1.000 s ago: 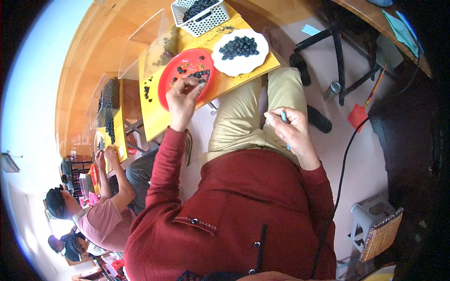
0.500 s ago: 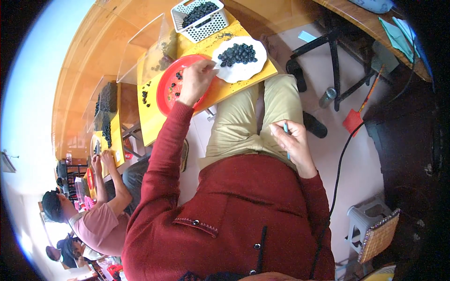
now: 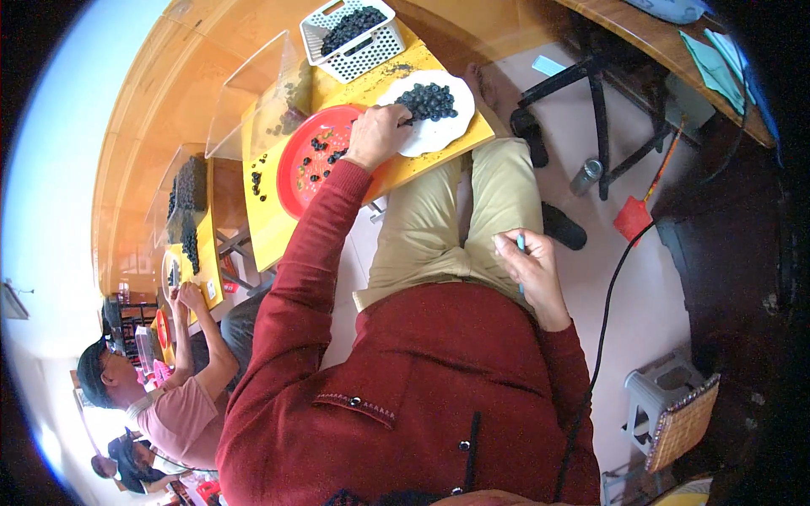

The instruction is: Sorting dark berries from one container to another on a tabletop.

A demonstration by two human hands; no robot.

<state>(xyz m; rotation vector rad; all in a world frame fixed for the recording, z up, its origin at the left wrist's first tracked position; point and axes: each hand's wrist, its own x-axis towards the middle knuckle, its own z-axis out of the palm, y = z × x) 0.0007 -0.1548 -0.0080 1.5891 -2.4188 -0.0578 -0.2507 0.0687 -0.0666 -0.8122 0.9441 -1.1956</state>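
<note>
At the left edge of a heap of small dark bead-like balls [image 3: 429,101] is my left hand [image 3: 378,137], its fingers pinched together. Whatever lies between the fingertips is hidden. The balls are piled on a white plate [image 3: 447,133] with a wavy rim. Under my left wrist, a red round tray [image 3: 295,181] holds several more dark balls and small bits. My right hand [image 3: 535,271] rests above my right thigh, closed around a thin teal pen-like tool [image 3: 521,244].
A white perforated basket [image 3: 375,55] of dark balls stands at the yellow table's [image 3: 261,223] far end. A clear panel [image 3: 245,93] rises on the left. Another person [image 3: 181,417] works farther left. A black cable [image 3: 609,325] hangs on my right, near a grey stool [image 3: 662,392].
My left hand has moved right, from over the red tray to the balls on the white plate. My right hand keeps hold of the teal tool and has shifted slightly.
</note>
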